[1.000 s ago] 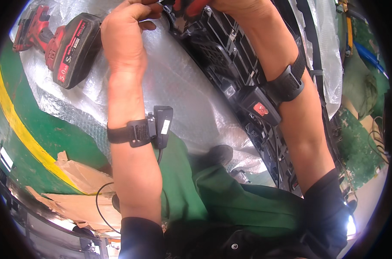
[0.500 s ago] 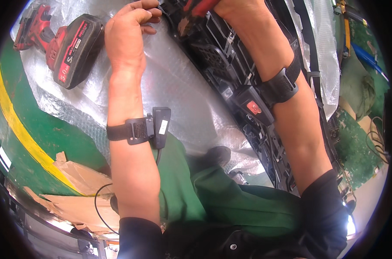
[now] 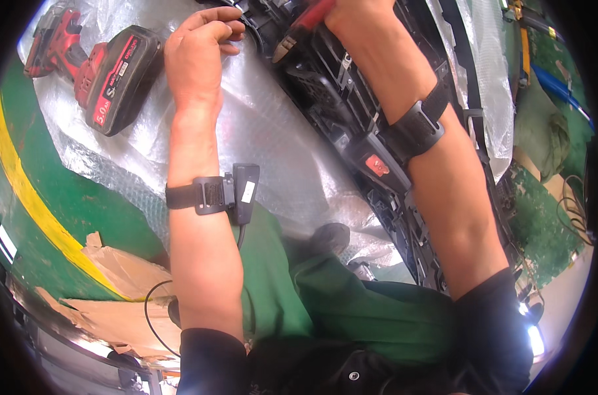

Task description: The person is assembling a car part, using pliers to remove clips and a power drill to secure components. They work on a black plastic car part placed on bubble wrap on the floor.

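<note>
In the upper middle, my left hand (image 3: 197,56) has its fingers curled, with their tips at the edge of a long black plastic part (image 3: 319,89). Its hold there is partly hidden. My right hand (image 3: 361,12), cut off by the top edge, is closed round a red-handled tool (image 3: 309,18). The tool's worn, brownish tip points down and left, over the ribbed black part near my left fingertips. Most of the tool lies out of sight, so its kind is unclear. A red and black cordless power tool (image 3: 118,79) with a large battery lies left of my left hand.
Clear bubble wrap (image 3: 253,125) spreads beneath the part. Brown cardboard (image 3: 114,319) lies at lower left by a yellow floor line (image 3: 32,204). Blue and yellow tools (image 3: 556,89) are at far right. Each forearm wears a strapped black device (image 3: 246,194); the left one trails a cable.
My right hand and forearm have shifted slightly left, and the red-handled tool's tip sits a little lower. My left hand has barely moved. The view has shifted slightly.
</note>
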